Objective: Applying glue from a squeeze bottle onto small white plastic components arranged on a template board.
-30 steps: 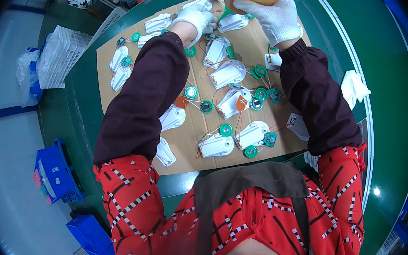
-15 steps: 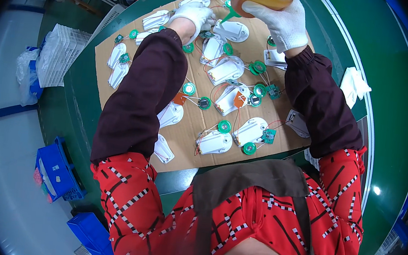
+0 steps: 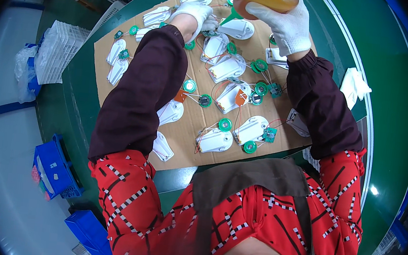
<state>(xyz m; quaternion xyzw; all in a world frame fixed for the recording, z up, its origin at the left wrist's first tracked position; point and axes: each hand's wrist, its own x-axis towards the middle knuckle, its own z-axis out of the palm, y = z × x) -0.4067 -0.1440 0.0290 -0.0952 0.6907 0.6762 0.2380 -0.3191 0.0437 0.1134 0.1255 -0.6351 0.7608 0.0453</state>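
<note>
My right hand (image 3: 286,29), in a white glove, is wrapped round a squeeze bottle (image 3: 269,0) of amber liquid. Its green nozzle points down at the left end of a white plastic housing (image 3: 239,29); whether the tip touches cannot be made out. My left hand (image 3: 194,17), gloved too, has its fingers closed at a small green circuit board (image 3: 211,33) beside that end of the housing. The fingertips are partly hidden. Just below lies another white housing (image 3: 215,48) with a round green speaker (image 3: 231,48) near it.
A cardboard sheet (image 3: 187,145) covers much of the green table (image 3: 81,85), bearing several white housings wired to speakers and boards. A white cloth (image 3: 355,86) lies at the right. White crates (image 3: 62,53) and blue bins (image 3: 55,166) stand at the left. Another person is at the far left.
The view has shifted slightly. Both hands keep nearly the same places, with the bottle still tilted nozzle down over the same housing.
</note>
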